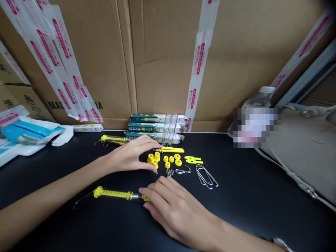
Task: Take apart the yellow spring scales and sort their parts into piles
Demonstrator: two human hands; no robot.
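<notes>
- The two hands were apart, both low over a black tabletop.
- The right hand lay on the metal end of a yellow spring scale. Its thumb was hidden, so I could not tell if it really gripped the scale.
- The left hand was curved around a small group of yellow plastic rings. I could not tell if it held any of them.
- Risk: the rings were loose and very near the fingers, so one small knock could make them roll away.
- Risk: the thin wire hook of the spring scale lay free, so a fast pull could drag it into other parts.
- Risk: two clear plastic tubes stood upright near the left hand, and a careless wrist movement could tip them over.
- A second yellow spring scale lay further away, and bent wire loops lay to the right of the rings.
- Behind the table were stacked green-and-white boxes and a taped cardboard wall.
- On the right side were a plastic bottle and a grey bag. Blue-and-white packaging lay on the left side.
</notes>
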